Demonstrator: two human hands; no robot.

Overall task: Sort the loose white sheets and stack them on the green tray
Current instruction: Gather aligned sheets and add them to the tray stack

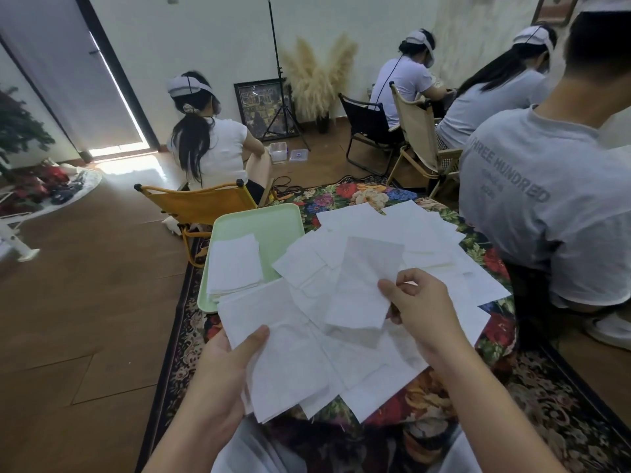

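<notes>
A pale green tray [259, 220] lies at the left of a table covered in a floral cloth. A small stack of white sheets [235, 264] rests on its left half. Many loose white sheets [409, 233] lie spread over the table to the right of the tray. My left hand [225, 367] holds a bundle of white sheets [283, 339] from beneath, thumb on top, near the front edge. My right hand [420, 305] pinches a single white sheet [362, 281] by its right edge and lifts it above the pile.
A yellow folding chair [198, 199] stands just behind the tray, with a seated person on it. Another person in a grey shirt [546, 199] sits close at the table's right. More seated people, chairs and a tripod stand farther back. Wood floor lies to the left.
</notes>
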